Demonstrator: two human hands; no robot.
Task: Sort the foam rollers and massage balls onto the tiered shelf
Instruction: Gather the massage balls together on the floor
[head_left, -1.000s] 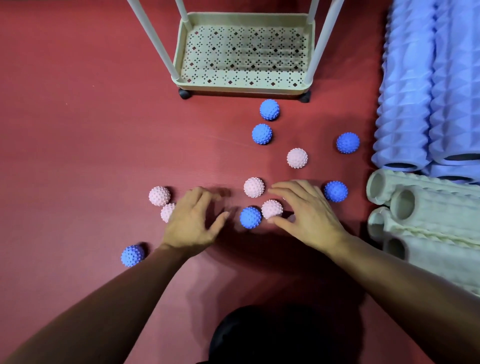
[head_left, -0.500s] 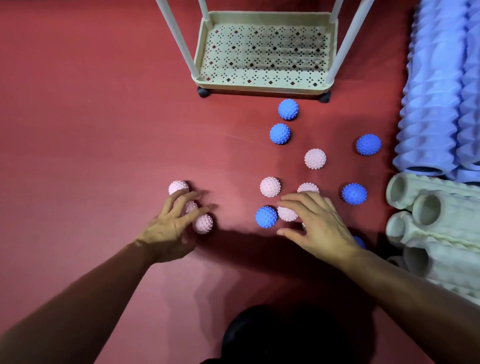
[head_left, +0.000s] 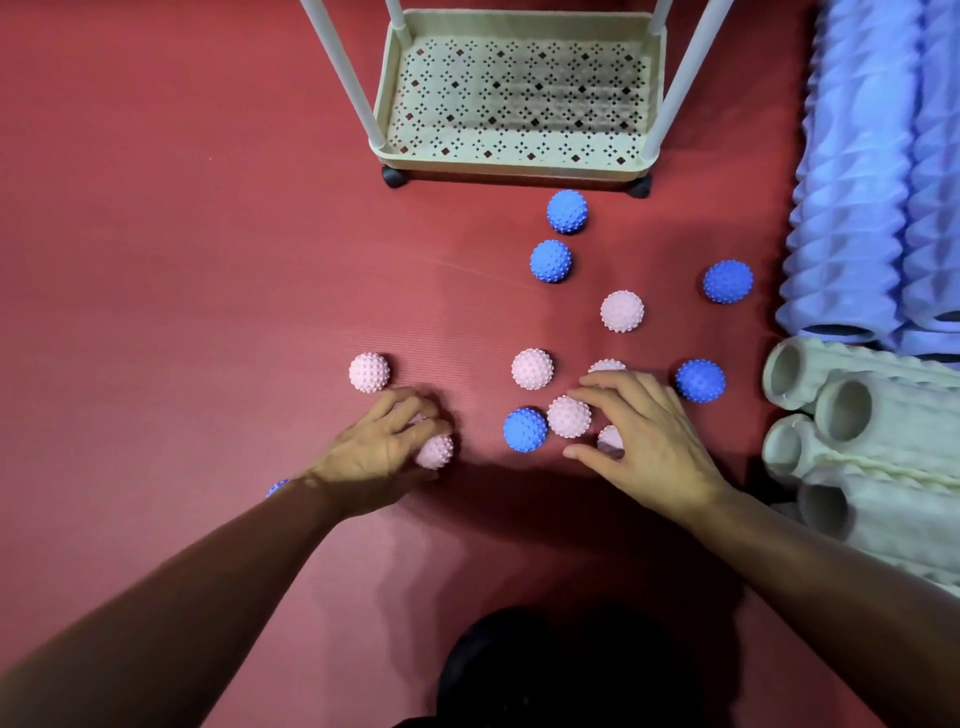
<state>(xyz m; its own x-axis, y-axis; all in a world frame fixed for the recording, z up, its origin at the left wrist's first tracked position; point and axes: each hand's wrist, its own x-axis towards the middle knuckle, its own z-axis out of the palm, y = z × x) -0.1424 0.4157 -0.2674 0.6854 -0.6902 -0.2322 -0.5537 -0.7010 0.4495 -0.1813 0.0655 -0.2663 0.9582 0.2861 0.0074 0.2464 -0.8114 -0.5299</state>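
Curling over a pink spiked ball (head_left: 435, 451) on the red floor mat (head_left: 182, 260), the left hand (head_left: 376, 452) grips it with bent fingers, much as it did half a second ago, though a second ago that hand lay flatter and more spread on the mat. Another pink ball (head_left: 369, 372) sits just beyond its fingertips. The right hand (head_left: 647, 441) hovers with fingers spread and arched over a cluster of pink balls, touching one pink ball (head_left: 569, 416) at its fingertips, with a further pink ball (head_left: 609, 439) partly hidden under the palm; whether it holds that one cannot be told. A blue ball (head_left: 525, 429) lies just beside the touched pink one. Other blue balls (head_left: 567, 211) lie scattered nearer the tiered shelf (head_left: 519, 166), whose bottom tray holds nothing. Lavender foam rollers (head_left: 852, 208) and pale grey-green rollers (head_left: 883, 467) lie on the mat at the right, unchanged in place.
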